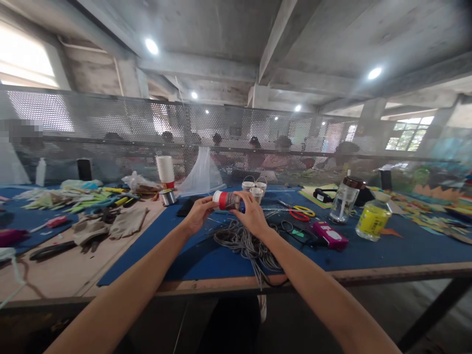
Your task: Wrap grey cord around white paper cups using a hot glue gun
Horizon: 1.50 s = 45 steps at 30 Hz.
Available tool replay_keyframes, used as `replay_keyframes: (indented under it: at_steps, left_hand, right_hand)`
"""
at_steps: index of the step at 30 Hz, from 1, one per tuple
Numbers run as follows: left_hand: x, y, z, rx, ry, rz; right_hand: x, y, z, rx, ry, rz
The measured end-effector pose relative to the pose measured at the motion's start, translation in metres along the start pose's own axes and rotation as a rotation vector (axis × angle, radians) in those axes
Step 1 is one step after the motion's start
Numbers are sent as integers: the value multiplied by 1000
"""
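Both hands hold a paper cup [223, 200] on its side above the blue table mat. It is white at its left end, with a red band, and grey cord seems wound around its right part. My left hand [199, 215] has its fingers closed on the white end. Over the corded end, my right hand [253, 215] is wrapped, hiding part of it. A loose heap of grey cord [239, 243] lies below the hands. Just behind them stand several small white cups [255, 189] with thin loops on top.
To the left are a stack of paper cups [165, 169], a metallic spool [168, 197] and work gloves [128, 221]. On the right lie scissors [300, 213], a purple box [329, 235], a glass jar [343, 200] and a yellow-labelled bottle [372, 220]. A perforated screen [228, 125] stands behind.
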<state>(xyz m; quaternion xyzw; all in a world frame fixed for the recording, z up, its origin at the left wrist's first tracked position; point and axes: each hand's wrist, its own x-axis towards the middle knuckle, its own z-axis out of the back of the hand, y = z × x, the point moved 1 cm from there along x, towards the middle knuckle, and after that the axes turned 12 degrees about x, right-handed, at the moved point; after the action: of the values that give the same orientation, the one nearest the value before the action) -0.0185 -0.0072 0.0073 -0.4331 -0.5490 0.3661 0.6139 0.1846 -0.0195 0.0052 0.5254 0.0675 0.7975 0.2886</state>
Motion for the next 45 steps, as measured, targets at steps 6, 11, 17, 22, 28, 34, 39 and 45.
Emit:
replay_keyframes:
  at_steps: [6,11,17,22,28,34,39,45]
  left_hand:
    - [1,4,3,-61,-39,51]
    - [1,7,3,-99,-77,80]
    - [1,9,3,-108,-68,110]
    - [2,10,4,-167,-118,139]
    - [4,12,4,-210,-133,141]
    - [3,13,4,-149,-110,120]
    - [3,14,4,-140,-99,120]
    - [3,15,4,-127,-78,131]
  right_hand:
    - [1,-7,-3,89,-53,-131]
    - [2,-14,-3,100,-30,-97]
    - [2,-17,4,123,32,-111]
    - [4,-8,20,141,67,-115]
    - [4,-35,58,-167,16,-209]
    - [-13,-73,78,-378,172,-633]
    - [-16,-69,61,-385,425,-762]
    - [-12,-71,48,-284,361,-869]
